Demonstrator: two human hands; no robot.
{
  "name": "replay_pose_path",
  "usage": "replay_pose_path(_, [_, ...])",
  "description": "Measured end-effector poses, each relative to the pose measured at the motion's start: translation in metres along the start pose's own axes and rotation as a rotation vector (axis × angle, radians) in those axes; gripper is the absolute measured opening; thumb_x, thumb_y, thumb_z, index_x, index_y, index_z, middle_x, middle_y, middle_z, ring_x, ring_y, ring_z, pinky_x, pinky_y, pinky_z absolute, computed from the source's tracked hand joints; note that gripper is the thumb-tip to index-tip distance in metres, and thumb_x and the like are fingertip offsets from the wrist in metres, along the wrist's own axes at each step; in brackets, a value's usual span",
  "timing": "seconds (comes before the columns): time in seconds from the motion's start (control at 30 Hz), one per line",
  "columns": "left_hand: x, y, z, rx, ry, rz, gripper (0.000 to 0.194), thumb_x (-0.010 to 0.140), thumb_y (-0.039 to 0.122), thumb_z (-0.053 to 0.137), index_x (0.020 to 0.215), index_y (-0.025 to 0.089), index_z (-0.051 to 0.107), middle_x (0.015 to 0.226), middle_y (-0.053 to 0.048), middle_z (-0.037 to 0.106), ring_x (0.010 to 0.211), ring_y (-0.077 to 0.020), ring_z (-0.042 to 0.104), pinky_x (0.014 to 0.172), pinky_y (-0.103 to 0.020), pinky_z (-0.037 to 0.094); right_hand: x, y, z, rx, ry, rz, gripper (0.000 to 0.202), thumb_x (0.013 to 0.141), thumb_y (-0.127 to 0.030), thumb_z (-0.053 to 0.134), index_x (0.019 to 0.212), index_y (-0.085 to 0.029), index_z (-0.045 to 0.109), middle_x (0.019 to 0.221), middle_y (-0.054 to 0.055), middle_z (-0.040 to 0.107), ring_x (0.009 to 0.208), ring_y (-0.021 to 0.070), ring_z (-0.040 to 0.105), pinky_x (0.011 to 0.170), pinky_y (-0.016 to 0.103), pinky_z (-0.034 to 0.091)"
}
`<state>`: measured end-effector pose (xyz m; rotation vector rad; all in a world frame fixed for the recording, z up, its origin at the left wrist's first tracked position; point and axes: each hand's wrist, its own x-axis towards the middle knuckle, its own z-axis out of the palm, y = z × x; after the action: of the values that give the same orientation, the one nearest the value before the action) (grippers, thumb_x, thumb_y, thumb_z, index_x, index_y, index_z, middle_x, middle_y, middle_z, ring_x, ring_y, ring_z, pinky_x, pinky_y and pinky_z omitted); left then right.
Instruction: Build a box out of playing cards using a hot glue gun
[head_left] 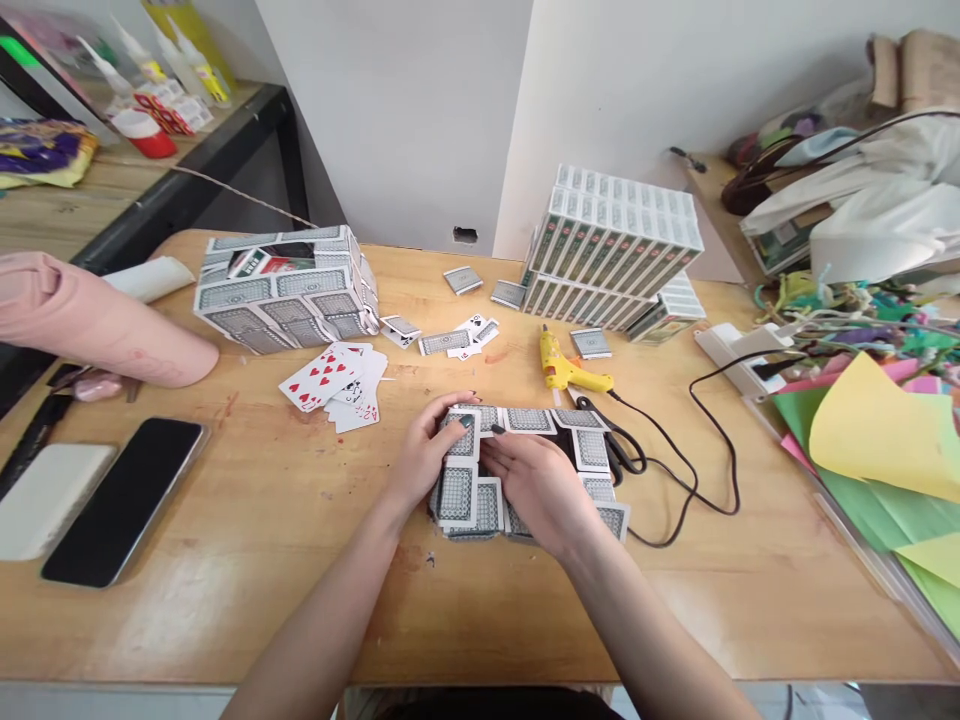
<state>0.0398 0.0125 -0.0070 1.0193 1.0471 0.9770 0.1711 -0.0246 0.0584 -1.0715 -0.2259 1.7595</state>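
Observation:
A box covered with grey-backed playing cards [456, 492] lies in front of me, with a dark opening in its top. My left hand [429, 452] is closed around its left end, the thumb on a top card. My right hand [541, 478] reaches over the box from the right. Its fingers are stretched out and dip into the opening against the left side; their tips are partly hidden. Just behind the box are black-handled scissors [626, 448] and a yellow glue gun [564, 368]. Loose face-up playing cards [322, 377] lie to the left.
A finished-looking card-covered box [277, 300] stands at the back left. Stacked card packs [615, 235] rise at the back right. A phone [126, 500] and a pink roll [105, 320] lie left. A black cord [712, 400] runs to a power strip [742, 360]; coloured paper [885, 430] is at right.

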Motion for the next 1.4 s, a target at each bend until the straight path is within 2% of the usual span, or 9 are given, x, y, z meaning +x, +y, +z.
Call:
replay_pose_path(0.2, [-0.006,-0.007,-0.013,-0.014,-0.168,0.137,0.045,0.081,0.027,0.057,0.125,0.019,0.051,0.134,-0.008,0.052,0.131,-0.0245,0.040,0.111,-0.039,0.026,-0.034,-0.015,-0.018,-0.140,-0.102,0.108,0.027,0.070,-0.022,0.071,0.097,-0.019,0.072,0.111,0.008,0.069,0.116,0.0229,0.056,0.106,0.037,0.035])
replay_pose_path(0.3, [-0.010,-0.004,-0.015,0.084,-0.276,0.184,0.055,0.080,0.027,0.061,0.132,0.020,0.045,0.140,-0.007,0.045,0.136,-0.0251,0.031,0.115,-0.039,0.019,-0.051,-0.020,-0.029,-0.315,-0.051,0.065,0.040,0.073,-0.030,0.072,0.111,-0.021,0.067,0.128,0.008,0.060,0.126,0.0226,0.048,0.110,0.040,0.031])
replay_pose_path(0.4, [-0.013,-0.001,-0.014,0.131,-0.358,0.162,0.059,0.081,0.031,0.060,0.135,0.019,0.040,0.140,-0.010,0.044,0.135,-0.0280,0.033,0.112,-0.042,0.025,-0.066,-0.030,-0.038,-0.630,-0.047,-0.027,0.044,0.076,-0.037,0.068,0.118,-0.024,0.064,0.130,0.008,0.058,0.124,0.0240,0.050,0.107,0.043,0.035])
replay_pose_path(0.47, [-0.013,0.000,-0.014,0.126,-0.388,0.119,0.061,0.081,0.033,0.060,0.137,0.020,0.037,0.139,-0.011,0.045,0.132,-0.0293,0.036,0.108,-0.043,0.031,-0.072,-0.040,-0.048,-0.840,0.056,-0.174,0.034,0.079,-0.040,0.064,0.108,-0.023,0.069,0.118,0.009,0.066,0.114,0.0258,0.058,0.102,0.045,0.041])
replay_pose_path(0.6, [-0.015,0.005,-0.020,0.164,-0.432,0.049,0.062,0.083,0.034,0.059,0.138,0.024,0.033,0.143,-0.010,0.040,0.132,-0.0279,0.036,0.107,-0.041,0.033,-0.062,-0.055,-0.082,-0.914,0.503,-0.626,0.027,0.080,-0.043,0.062,0.094,-0.022,0.072,0.103,0.008,0.072,0.105,0.0270,0.063,0.097,0.046,0.045])
replay_pose_path(0.73, [-0.023,0.014,-0.030,0.277,-0.474,-0.011,0.071,0.081,0.035,0.063,0.142,0.028,0.027,0.150,-0.008,0.030,0.137,-0.0277,0.030,0.111,-0.042,0.029,-0.036,-0.041,-0.119,-0.713,0.364,-0.533,0.037,0.081,-0.047,0.060,0.108,-0.024,0.068,0.120,0.007,0.065,0.116,0.0278,0.057,0.100,0.044,0.044])
replay_pose_path(0.83, [-0.033,0.020,-0.037,0.355,-0.469,-0.067,0.071,0.082,0.037,0.061,0.143,0.029,0.026,0.151,-0.005,0.030,0.137,-0.0267,0.031,0.113,-0.042,0.027,-0.026,-0.020,-0.125,-0.544,0.305,-0.501,0.043,0.083,-0.050,0.056,0.118,-0.026,0.064,0.129,0.006,0.060,0.122,0.0276,0.051,0.104,0.044,0.038])
replay_pose_path(1.13, [-0.045,0.015,-0.076,0.216,-0.284,-0.087,0.064,0.082,0.039,0.060,0.140,0.028,0.036,0.148,-0.003,0.037,0.136,-0.0302,0.032,0.112,-0.042,0.028,-0.011,0.005,-0.089,-0.543,0.100,-0.519,0.040,0.089,-0.048,0.047,0.119,-0.029,0.064,0.138,0.001,0.051,0.131,0.0251,0.042,0.112,0.042,0.027])
replay_pose_path(1.4, [-0.057,0.013,-0.074,0.169,-0.052,-0.041,0.064,0.078,0.042,0.063,0.135,0.021,0.041,0.143,-0.008,0.043,0.132,-0.0333,0.036,0.108,-0.040,0.035,0.033,-0.024,-0.074,-0.740,-0.032,-0.527,0.040,0.084,-0.048,0.054,0.112,-0.023,0.068,0.120,0.006,0.065,0.115,0.0244,0.057,0.104,0.042,0.039])
